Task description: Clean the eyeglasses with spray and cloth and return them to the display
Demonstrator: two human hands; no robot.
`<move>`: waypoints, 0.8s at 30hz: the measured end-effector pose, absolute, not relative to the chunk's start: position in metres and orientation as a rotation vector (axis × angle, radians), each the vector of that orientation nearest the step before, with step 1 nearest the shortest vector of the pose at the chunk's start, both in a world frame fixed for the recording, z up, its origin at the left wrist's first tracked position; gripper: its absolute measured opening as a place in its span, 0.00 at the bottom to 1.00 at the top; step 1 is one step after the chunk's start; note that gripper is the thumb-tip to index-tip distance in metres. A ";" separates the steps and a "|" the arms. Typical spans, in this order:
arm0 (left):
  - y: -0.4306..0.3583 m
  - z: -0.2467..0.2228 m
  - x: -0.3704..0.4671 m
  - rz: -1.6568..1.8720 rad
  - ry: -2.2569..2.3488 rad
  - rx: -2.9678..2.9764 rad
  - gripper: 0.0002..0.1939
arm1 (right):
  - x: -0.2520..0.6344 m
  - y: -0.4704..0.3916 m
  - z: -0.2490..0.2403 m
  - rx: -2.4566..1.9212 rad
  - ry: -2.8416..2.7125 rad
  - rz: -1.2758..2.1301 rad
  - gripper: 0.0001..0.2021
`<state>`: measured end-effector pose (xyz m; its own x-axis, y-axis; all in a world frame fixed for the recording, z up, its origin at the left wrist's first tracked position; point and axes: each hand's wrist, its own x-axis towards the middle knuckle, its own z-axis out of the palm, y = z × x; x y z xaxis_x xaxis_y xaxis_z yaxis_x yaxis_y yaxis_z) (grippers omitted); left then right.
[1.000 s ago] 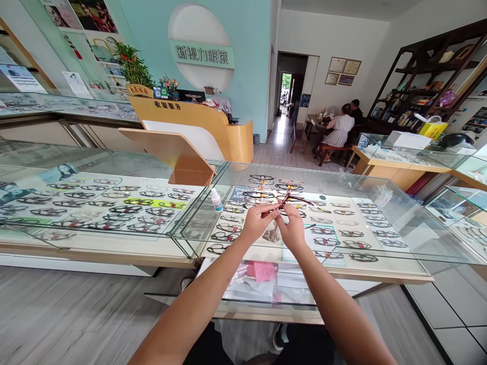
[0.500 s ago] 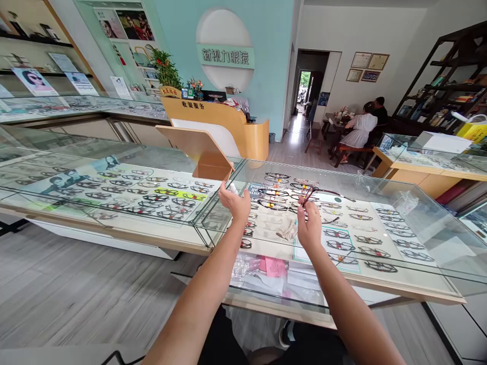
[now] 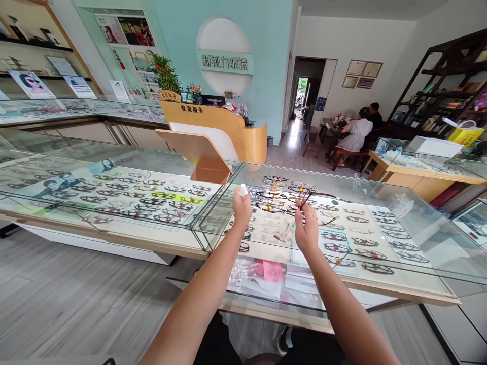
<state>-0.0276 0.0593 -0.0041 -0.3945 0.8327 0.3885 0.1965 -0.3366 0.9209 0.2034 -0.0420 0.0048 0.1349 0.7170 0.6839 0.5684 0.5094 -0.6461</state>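
The left hand [image 3: 242, 207] is closed around a small white bottle [image 3: 243, 190], and the top of this bottle stands out above the fingers, while its body is hidden by the hand. The right hand [image 3: 307, 224] has its grip clamped on a pair of dark red glasses [image 3: 305, 198], with the thumb on the near side; a dark temple of the glasses stretches out to the right of the hand. The two hands are apart from each other, and both are above the glass display desk [image 3: 426, 298], so the glasses and the bottle are also in the air over it. A beige cloth [image 3: 283, 232] lies just beside the right hand, lower and to the left; I cannot tell whether it is on the glass or under it. Inside the desk, many spectacle frames [image 3: 369, 254] lie in rows on the right side. Under them, at the front, a pink paper [image 3: 273, 270] lies among clear plastic bags. On the left, beyond the left hand, a brown board [image 3: 207, 152] stands tilted, and farther back two seated people [image 3: 357, 134] are near the doorway
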 end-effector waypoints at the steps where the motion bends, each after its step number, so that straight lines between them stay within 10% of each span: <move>1: 0.053 0.002 -0.021 1.736 1.329 1.374 0.15 | 0.203 -0.042 0.004 -1.151 -1.540 0.155 0.18; 8: 0.013 0.035 0.009 1.065 0.502 1.167 0.42 | 0.197 -0.045 0.003 -1.137 -1.628 0.173 0.16; 24: 0.011 0.027 0.016 1.333 0.782 1.559 0.36 | 0.197 -0.054 0.014 -1.051 -1.632 0.534 0.20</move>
<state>0.0164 0.0114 0.0272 0.2146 0.8937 0.3941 -0.0914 -0.3834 0.9191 0.1967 -0.0538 0.0137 -0.0389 0.8443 0.5344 0.3646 0.5100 -0.7791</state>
